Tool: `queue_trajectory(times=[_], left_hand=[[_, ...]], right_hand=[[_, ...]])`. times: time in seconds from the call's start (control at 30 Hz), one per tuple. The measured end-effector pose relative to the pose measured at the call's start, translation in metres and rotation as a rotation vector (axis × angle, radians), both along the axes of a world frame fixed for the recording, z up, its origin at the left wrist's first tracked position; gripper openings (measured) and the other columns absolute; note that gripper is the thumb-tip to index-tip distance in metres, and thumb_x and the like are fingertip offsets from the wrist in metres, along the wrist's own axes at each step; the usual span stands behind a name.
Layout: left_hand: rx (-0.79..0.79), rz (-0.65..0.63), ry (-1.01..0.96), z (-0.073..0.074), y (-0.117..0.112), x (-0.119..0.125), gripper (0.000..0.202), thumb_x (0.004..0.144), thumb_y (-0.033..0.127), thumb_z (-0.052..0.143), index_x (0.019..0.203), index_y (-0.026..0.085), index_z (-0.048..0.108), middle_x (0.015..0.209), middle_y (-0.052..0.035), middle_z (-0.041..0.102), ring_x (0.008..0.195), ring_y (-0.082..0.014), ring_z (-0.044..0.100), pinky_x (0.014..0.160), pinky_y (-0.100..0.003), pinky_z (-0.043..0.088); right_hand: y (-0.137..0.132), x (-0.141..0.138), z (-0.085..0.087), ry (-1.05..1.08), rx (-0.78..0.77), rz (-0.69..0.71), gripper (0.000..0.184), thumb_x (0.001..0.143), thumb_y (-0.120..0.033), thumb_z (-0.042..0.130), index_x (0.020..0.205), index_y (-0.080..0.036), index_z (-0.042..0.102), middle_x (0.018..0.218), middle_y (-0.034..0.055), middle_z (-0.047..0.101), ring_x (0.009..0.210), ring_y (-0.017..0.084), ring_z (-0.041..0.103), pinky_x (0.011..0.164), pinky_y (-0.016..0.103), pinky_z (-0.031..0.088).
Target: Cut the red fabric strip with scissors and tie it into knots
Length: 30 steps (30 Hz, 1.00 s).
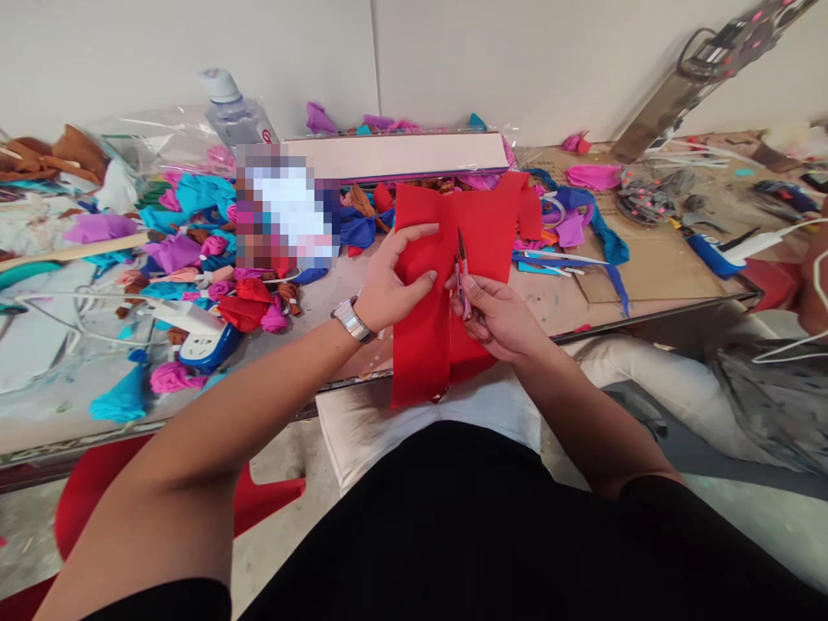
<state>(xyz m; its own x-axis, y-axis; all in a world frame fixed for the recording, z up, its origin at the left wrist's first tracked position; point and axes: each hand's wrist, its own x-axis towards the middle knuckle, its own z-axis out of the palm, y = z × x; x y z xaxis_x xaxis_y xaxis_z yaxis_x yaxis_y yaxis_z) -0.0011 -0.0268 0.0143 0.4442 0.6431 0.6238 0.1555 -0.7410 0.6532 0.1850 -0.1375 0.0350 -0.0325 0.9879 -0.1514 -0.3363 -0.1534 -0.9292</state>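
A sheet of red cloth lies over the table's front edge and hangs down towards my lap. A slit or edge runs up its middle below the scissors. My right hand is closed round the scissors' handles, blades pointing away from me over the cloth. The blades look nearly closed. My left hand, with a silver watch at the wrist, rests on the cloth's left part. Its thumb and forefinger are spread apart, and the other fingers are partly hidden.
Rolled and bunched cloth pieces crowd the table's left side. A bottle stands behind them. A blue-and-white power strip lies near the front edge, with cables. Cardboard lies at right, near another person's arm.
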Motion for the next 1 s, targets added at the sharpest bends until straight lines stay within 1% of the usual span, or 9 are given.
queue_trajectory(times=[0.3, 0.43, 0.73, 0.9, 1.0], left_hand=[[0.005, 0.014, 0.009, -0.001, -0.001, 0.001, 0.058, 0.088, 0.031, 0.067, 0.145, 0.023, 0.061, 0.15, -0.0098, 0.067, 0.14, -0.0307, 0.063, 0.126, -0.051, 0.047], [0.019, 0.017, 0.011, -0.001, -0.001, 0.0, 0.058, 0.089, 0.03, 0.068, 0.146, 0.023, 0.06, 0.15, -0.0098, 0.066, 0.14, -0.0307, 0.063, 0.127, -0.051, 0.046], [0.025, 0.02, 0.033, -0.001, -0.001, 0.001, 0.059, 0.09, 0.035, 0.069, 0.147, 0.023, 0.06, 0.151, -0.0106, 0.065, 0.142, -0.0322, 0.061, 0.128, -0.053, 0.045], [0.032, 0.021, 0.033, 0.0, -0.002, 0.001, 0.06, 0.089, 0.035, 0.069, 0.147, 0.023, 0.06, 0.151, -0.011, 0.065, 0.142, -0.033, 0.061, 0.127, -0.054, 0.045], [0.031, 0.024, 0.031, 0.001, -0.002, 0.001, 0.06, 0.088, 0.033, 0.069, 0.146, 0.023, 0.06, 0.15, -0.0106, 0.066, 0.141, -0.0323, 0.062, 0.127, -0.054, 0.046]], right_hand=[[0.0, -0.002, -0.002, 0.022, 0.007, -0.013, 0.047, 0.083, -0.058, 0.089, 0.094, -0.016, 0.069, 0.068, -0.0042, 0.06, 0.041, 0.002, 0.032, 0.037, 0.018, 0.018], [0.0, -0.003, -0.002, 0.02, 0.012, -0.006, 0.046, 0.084, -0.057, 0.088, 0.093, -0.017, 0.068, 0.067, -0.0046, 0.06, 0.04, 0.001, 0.031, 0.036, 0.017, 0.018], [0.006, 0.0, 0.006, 0.004, 0.039, -0.012, 0.047, 0.086, -0.057, 0.087, 0.099, -0.015, 0.071, 0.068, -0.0051, 0.06, 0.039, 0.001, 0.032, 0.036, 0.018, 0.02], [0.01, 0.002, 0.012, -0.011, 0.049, -0.009, 0.048, 0.084, -0.058, 0.088, 0.092, -0.015, 0.069, 0.068, -0.0049, 0.06, 0.039, 0.001, 0.033, 0.035, 0.017, 0.021], [0.012, 0.002, 0.013, -0.027, 0.038, -0.009, 0.048, 0.085, -0.059, 0.088, 0.092, -0.016, 0.068, 0.068, -0.0048, 0.06, 0.039, 0.001, 0.033, 0.035, 0.017, 0.022]])
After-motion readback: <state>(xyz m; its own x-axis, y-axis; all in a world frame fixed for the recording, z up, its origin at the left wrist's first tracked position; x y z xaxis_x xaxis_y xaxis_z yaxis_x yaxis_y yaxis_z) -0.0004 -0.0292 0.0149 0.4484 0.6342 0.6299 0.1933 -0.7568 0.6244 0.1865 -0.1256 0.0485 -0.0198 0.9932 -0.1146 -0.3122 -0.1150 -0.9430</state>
